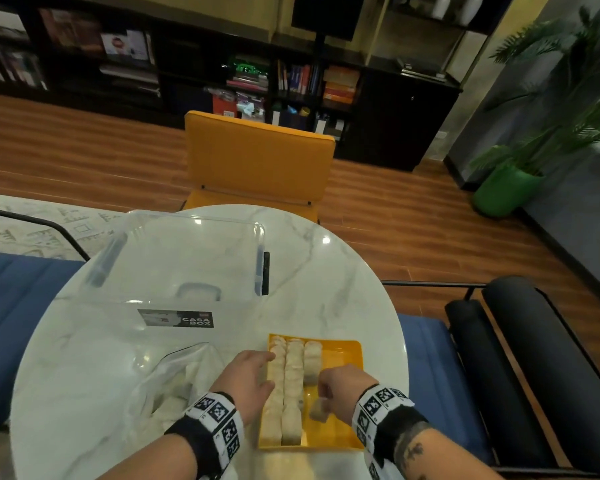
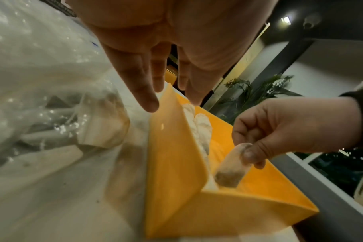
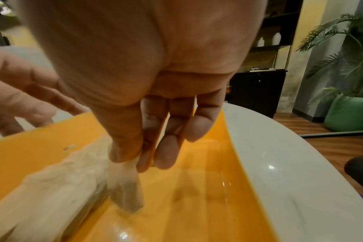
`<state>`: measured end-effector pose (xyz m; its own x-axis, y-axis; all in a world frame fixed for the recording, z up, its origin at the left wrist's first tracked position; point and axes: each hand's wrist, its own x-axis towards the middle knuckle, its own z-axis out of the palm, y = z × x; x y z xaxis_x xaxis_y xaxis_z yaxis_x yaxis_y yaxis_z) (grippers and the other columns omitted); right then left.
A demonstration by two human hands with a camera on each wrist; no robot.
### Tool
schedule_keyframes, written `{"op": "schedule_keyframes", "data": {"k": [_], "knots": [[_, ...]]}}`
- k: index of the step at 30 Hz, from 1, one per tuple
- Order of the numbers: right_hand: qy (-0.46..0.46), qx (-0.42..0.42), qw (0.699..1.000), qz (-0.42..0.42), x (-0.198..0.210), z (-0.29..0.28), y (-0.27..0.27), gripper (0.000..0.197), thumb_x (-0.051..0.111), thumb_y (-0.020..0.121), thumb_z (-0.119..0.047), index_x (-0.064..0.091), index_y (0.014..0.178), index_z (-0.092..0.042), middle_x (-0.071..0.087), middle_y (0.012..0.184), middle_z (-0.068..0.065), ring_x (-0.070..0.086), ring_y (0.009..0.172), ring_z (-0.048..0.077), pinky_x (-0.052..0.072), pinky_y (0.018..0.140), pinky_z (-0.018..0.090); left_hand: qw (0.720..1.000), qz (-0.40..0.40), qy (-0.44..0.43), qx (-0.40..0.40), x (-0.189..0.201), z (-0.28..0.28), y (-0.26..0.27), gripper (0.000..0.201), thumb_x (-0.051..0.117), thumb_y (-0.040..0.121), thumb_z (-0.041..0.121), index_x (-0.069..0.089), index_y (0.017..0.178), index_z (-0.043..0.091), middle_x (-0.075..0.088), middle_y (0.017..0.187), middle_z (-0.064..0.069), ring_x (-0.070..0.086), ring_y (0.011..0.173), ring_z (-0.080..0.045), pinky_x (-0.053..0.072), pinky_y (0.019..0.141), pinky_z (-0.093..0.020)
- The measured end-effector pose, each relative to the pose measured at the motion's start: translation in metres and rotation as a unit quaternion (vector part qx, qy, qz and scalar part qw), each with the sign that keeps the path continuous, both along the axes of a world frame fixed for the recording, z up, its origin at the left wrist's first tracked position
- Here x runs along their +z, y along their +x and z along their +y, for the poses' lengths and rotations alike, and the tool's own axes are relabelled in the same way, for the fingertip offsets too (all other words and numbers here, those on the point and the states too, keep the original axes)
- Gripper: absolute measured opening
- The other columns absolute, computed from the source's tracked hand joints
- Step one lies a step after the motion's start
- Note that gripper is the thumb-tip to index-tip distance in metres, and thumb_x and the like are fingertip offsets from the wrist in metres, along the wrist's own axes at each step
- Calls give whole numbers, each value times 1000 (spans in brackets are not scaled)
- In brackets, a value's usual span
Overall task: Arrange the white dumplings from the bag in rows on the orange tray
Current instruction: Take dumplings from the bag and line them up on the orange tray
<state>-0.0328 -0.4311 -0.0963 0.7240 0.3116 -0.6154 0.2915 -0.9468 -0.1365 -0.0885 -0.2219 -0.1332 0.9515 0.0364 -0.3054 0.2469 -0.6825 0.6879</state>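
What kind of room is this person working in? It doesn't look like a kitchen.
Most likely a home living room or a lounge-style office, not a kitchen. Dark bookshelves full of books line the far wall, a potted palm stands in a green pot, and the work happens on a round marble table with an orange chair.

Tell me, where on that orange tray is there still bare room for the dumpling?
The orange tray is bare along its right side, between the short third row and the right wall, and below that row. The left side is packed: two full rows. The right hand holds a dumpling there.
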Motion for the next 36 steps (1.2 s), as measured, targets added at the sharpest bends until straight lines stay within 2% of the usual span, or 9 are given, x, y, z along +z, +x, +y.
{"op": "schedule_keyframes", "data": {"k": [2,5,7,11,17,23,29,32,36], "knots": [[-7,-4,1000,6,-6,3,7,9,64,90,-28,65,99,-27,66,104,0,63,95,22,56,84,36,999,26,30,-30,-1,-1,0,59,59,91,28,37,146,34,42,145,5,55,117,-12,42,105,-26],[-5,-27,1000,7,-12,8,20,9,64,90,-27,66,98,-24,65,101,1,63,93,22,55,81,34,998,43,46,-31,-3,-4,0,63,57,92,30,29,149,38,51,141,1,56,120,-14,43,104,-27],[0,-42,999,-3,-15,12,29,2,64,89,-25,64,91,-26,63,93,-2,60,83,18,51,73,30,998,49,42,-23,-5,-5,-1,63,56,93,30,28,149,40,56,138,2,57,121,-13,45,103,-27],[13,-60,998,-30,-18,18,42,13,62,88,-18,58,83,-30,50,75,-12,50,65,8,43,64,24,998,54,30,-8,-5,-5,-3,63,56,93,30,28,148,42,57,137,2,56,124,-12,44,104,-25],[-2,-36,998,-56,-14,24,51,14,59,89,-13,57,93,-26,59,92,-2,53,76,18,41,67,25,998,57,32,-1,-6,-6,-2,64,58,92,31,28,147,44,58,136,5,56,122,-12,44,104,-26],[1,-50,997,-60,-13,25,52,14,63,87,-17,57,99,-22,63,105,2,52,81,21,43,75,29,998,58,33,1,-5,-7,-2,64,58,92,31,29,147,44,58,136,5,56,122,-13,44,104,-27],[51,-120,990,-61,-4,15,37,16,59,87,-13,56,96,-26,58,97,-2,56,87,20,50,76,30,997,63,34,-1,-3,-7,-2,63,56,93,29,27,148,43,57,137,5,56,123,-14,44,104,-26],[97,-106,989,-32,-4,8,-2,13,58,90,-25,63,101,-28,67,105,-1,63,96,21,53,83,31,997,67,42,-10,-2,-8,-3,63,55,94,28,26,149,42,57,138,2,56,124,-15,44,104,-27],[85,-52,995,-15,-22,6,-60,34,51,93,-51,62,117,-30,63,121,-6,57,115,20,45,96,35,996,64,54,-23,-1,-8,-2,64,53,94,27,24,149,40,57,137,0,57,122,-18,45,102,-29]]}}
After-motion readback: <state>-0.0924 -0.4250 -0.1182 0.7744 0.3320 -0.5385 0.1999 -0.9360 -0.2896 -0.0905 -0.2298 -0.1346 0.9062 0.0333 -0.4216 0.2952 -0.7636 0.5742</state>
